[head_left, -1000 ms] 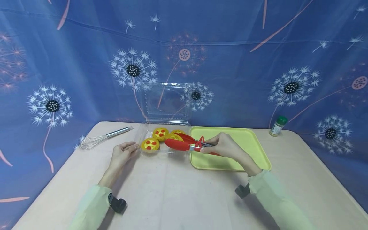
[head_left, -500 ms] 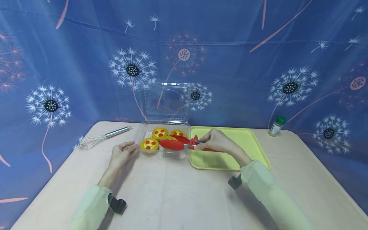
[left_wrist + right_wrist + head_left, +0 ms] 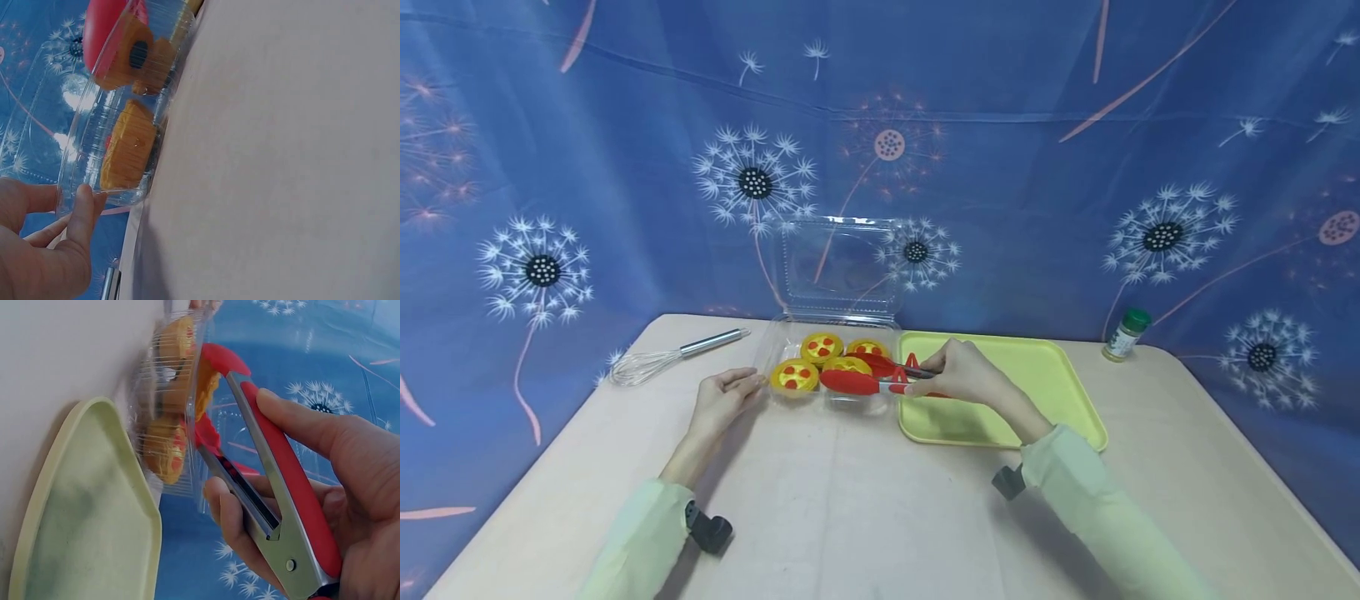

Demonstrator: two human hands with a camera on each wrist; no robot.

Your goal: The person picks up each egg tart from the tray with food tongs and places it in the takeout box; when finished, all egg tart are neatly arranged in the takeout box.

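In the head view a clear plastic clamshell container (image 3: 861, 402) stands with its lid (image 3: 838, 267) raised. Inside are yellow toy tarts with red spots: a front left tart (image 3: 794, 377), a back left tart (image 3: 822, 347) and a back right tart (image 3: 868, 347). Another tart (image 3: 847, 365) sits tilted between the spread red heads of tongs (image 3: 853, 382), at the container's front right. My right hand (image 3: 966, 372) grips the tongs' handles, thumb on one arm, fingers on the other (image 3: 250, 531). At the container's left corner my left hand (image 3: 721, 402) pinches the rim.
A yellow tray (image 3: 1022, 392) lies right of the container, partly beneath my right hand. Behind my left hand is a metal whisk (image 3: 677, 357). A green-capped spice jar (image 3: 1126, 335) stands at the back right. A blue dandelion-print cloth (image 3: 1015, 183) hangs behind the table.
The tongs have carried the tart left and down into the container's front right, uncovering the back right tart, and their heads have spread slightly. My left hand has stayed at the rim.
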